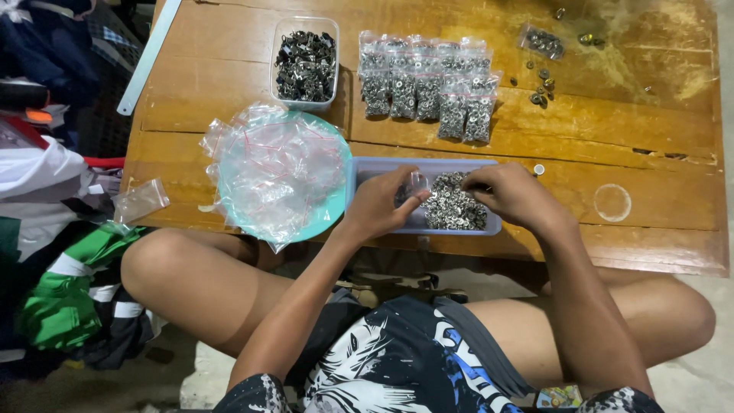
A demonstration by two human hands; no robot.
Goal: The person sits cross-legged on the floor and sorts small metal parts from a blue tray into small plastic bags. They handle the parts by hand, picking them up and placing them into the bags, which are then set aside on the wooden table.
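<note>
My left hand [380, 205] holds a small clear plastic bag [416, 183] over a blue-rimmed rectangular tray [359, 170]. A heap of small silver metal rings [453, 208] fills the tray. My right hand [514, 194] rests on the heap's right side, fingers pinched among the rings; what it grips is hidden. Left of the tray, a turquoise plate [333, 205] carries a pile of empty clear zip bags [277, 170].
Several filled bags of rings [428, 86] lie in rows at the back of the low wooden table [627, 138]. A clear tub of dark metal parts [306, 64] stands beside them. Loose parts [541, 82] lie far right. Clothes [53, 229] are piled at left.
</note>
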